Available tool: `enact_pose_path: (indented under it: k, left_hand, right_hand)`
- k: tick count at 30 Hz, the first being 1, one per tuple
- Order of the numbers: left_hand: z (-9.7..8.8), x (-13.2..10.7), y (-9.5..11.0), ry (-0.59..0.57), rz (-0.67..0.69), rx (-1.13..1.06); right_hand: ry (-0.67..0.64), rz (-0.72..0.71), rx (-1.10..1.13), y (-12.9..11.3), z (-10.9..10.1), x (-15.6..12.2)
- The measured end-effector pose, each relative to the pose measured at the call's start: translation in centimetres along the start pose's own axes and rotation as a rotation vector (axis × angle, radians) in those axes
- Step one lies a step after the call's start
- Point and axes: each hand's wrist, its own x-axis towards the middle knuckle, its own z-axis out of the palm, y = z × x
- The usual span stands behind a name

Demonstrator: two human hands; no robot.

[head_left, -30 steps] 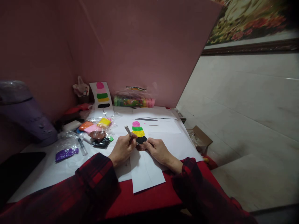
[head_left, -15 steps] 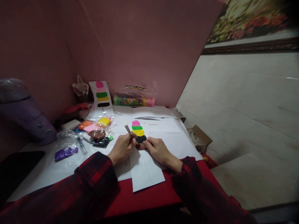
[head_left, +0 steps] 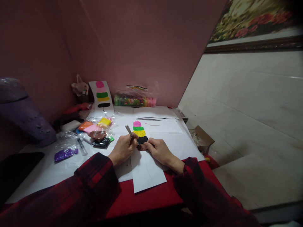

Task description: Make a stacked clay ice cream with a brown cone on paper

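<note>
A slim, pale pen-like tool (head_left: 128,130) leans up out of my left hand (head_left: 124,149), whose fingers are wrapped round it. Its lower tip meets the left side of a brown clay patch (head_left: 142,147). My right hand (head_left: 161,151) is closed in a pinch at that patch's right edge; what lies between the fingertips is hidden. Above the brown are stacked bands of black clay (head_left: 142,140), yellow clay (head_left: 140,133), green clay (head_left: 138,128) and pink clay (head_left: 137,124). All of them sit on a white paper strip (head_left: 148,176) reaching past the table's front edge.
To the left lie bagged clay pieces, among them purple clay (head_left: 65,154) and yellow clay (head_left: 104,122). A similar coloured sheet (head_left: 109,111) leans at the back. Near it lies a bag of coloured tubes (head_left: 135,101). A purple bottle (head_left: 27,118) stands far left; a cardboard box (head_left: 204,138) is at right.
The whole view has shifted slightly. Both hands keep their places at the brown clay, and the tool stays in my left hand.
</note>
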Motion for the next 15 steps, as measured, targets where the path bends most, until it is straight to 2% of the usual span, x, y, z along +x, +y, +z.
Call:
enact_pose_path:
  k: [15]
  left_hand:
    - [0.11, -0.18, -0.25, 0.007, 0.009, 0.006]
  right_hand:
    - [-0.014, -0.003, -0.042, -0.17, -0.1, 0.02]
